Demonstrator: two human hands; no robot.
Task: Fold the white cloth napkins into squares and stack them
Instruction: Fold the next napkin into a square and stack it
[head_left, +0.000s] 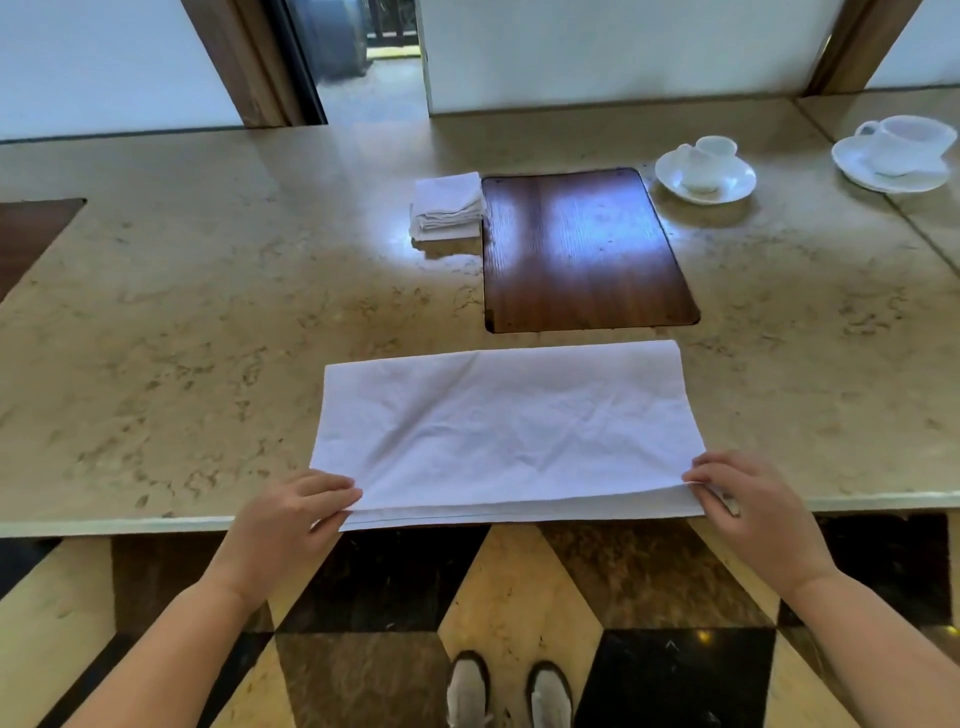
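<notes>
1. Worktop (208, 322) of beige marble with an inset wood panel (582, 249); white walls and a doorway behind, patterned stone floor below.
2. Napkin (506, 431) is white, creased, folded to a rectangle at the near edge, long axis left-right.
3. Left hand (296, 512) and right hand (748, 501) pinch its near corners.
4. Stack (449, 205) touches the panel's far left corner.

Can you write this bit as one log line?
left hand pinches napkin corner | right hand pinches other corner | folded stack waiting
</notes>
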